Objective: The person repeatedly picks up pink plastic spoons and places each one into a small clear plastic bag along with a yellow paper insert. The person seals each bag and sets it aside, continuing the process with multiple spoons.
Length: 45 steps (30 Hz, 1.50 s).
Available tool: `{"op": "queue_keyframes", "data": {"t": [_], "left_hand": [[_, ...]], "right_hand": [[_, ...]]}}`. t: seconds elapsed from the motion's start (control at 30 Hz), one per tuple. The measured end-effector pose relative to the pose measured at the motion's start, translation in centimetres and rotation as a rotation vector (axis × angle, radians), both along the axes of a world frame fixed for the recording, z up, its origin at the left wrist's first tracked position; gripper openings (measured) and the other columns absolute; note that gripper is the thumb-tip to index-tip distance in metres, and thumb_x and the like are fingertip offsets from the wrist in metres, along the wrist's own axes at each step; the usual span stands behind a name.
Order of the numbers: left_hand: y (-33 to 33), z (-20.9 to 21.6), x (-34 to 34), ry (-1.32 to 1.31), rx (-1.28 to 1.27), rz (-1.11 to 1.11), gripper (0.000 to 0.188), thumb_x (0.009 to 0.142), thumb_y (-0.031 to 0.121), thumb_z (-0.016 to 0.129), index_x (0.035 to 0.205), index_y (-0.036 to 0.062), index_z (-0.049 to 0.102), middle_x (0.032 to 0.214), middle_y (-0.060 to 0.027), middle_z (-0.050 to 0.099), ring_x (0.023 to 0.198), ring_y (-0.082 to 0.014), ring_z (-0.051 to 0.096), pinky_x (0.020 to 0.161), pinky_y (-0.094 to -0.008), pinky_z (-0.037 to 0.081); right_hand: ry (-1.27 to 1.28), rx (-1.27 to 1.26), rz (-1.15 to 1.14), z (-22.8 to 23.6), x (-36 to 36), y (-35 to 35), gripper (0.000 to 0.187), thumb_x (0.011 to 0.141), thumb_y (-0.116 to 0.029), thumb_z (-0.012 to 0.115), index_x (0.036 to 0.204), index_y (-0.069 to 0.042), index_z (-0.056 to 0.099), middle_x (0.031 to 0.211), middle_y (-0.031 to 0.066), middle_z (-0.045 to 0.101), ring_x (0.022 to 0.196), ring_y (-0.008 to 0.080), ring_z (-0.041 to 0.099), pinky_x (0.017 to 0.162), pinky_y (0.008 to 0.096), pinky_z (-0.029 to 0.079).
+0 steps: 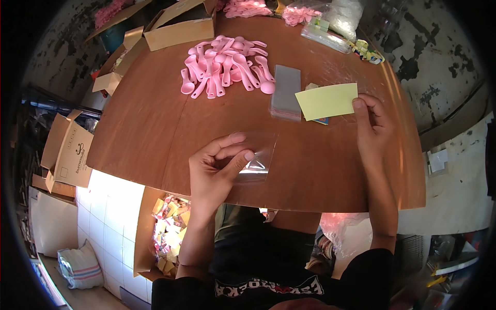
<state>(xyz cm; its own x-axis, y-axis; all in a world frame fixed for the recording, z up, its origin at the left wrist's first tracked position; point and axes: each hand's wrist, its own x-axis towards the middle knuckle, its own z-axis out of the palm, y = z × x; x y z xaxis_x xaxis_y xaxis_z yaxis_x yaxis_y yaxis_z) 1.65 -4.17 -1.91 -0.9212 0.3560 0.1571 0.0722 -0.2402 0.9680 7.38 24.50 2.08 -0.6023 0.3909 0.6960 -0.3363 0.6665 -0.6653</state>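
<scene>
My left hand (219, 163) pinches a clear plastic bag (261, 164) between thumb and fingers, above the near part of the brown table. In my right hand (373, 121) a pale yellow card (328, 101) is gripped by its right edge, held out to the left. Beneath that card, partly covered, lie other cards (321, 121) on the tabletop. A stack of clear plastic bags (287, 90) rests just left of the yellow card. Farther left and back spreads a pile of pink plastic spoons (225, 64).
The brown table (139, 134) has a curved near edge. An open cardboard box (181, 28) stands at the far left. Wrapped plastic packs (328, 39) lie at the back right. Below the table, left of my legs, a carton (147, 227) holds many small packets.
</scene>
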Motion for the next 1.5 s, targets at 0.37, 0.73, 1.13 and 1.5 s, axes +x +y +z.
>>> {"op": "queue_keyframes", "data": {"t": [0.37, 0.73, 1.13, 1.5], "left_hand": [[0.1, 0.3, 0.7, -0.007, 0.083, -0.143, 0.028, 0.086, -0.005, 0.070, 0.114, -0.0066, 0.065, 0.095, -0.0130, 0.074, 0.082, -0.0110, 0.068, 0.074, -0.0241, 0.057], [-0.3, -0.2, 0.3, 0.082, 0.141, -0.138, 0.016, 0.088, -0.001, 0.070, 0.104, -0.0022, 0.068, 0.100, -0.0074, 0.069, 0.090, -0.0118, 0.066, 0.080, -0.0243, 0.053], [0.1, -0.2, 0.5, 0.492, 0.135, 0.231, 0.023, 0.084, 0.000, 0.070, 0.107, -0.0029, 0.065, 0.115, -0.0159, 0.062, 0.108, -0.0251, 0.061, 0.096, -0.0356, 0.046], [-0.5, 0.8, 1.5, 0.181, 0.236, -0.077, 0.035, 0.095, 0.001, 0.060, 0.128, -0.0084, 0.053, 0.122, -0.0186, 0.064, 0.113, -0.0217, 0.062, 0.093, -0.0320, 0.051]], "right_hand": [[-0.019, 0.134, 0.396, 3.0, -1.0, -6.3, 0.014, 0.094, -0.011, 0.067, 0.099, 0.002, 0.066, 0.085, 0.0032, 0.064, 0.071, 0.0049, 0.052, 0.064, 0.0205, 0.042], [-0.527, -0.189, 1.086, 2.7, -1.0, -7.1, 0.013, 0.099, -0.009, 0.057, 0.099, 0.004, 0.059, 0.114, 0.0129, 0.060, 0.103, 0.0149, 0.058, 0.088, 0.0292, 0.048], [-0.531, -0.433, 1.091, 1.5, 0.1, -10.0, 0.019, 0.101, -0.017, 0.053, 0.103, 0.001, 0.059, 0.124, 0.0191, 0.060, 0.116, 0.0259, 0.059, 0.100, 0.0409, 0.047], [-0.486, -0.474, 1.062, 2.9, 0.8, -10.2, 0.017, 0.099, -0.011, 0.058, 0.110, 0.003, 0.059, 0.122, 0.0128, 0.062, 0.113, 0.0143, 0.058, 0.097, 0.0283, 0.046]]}}
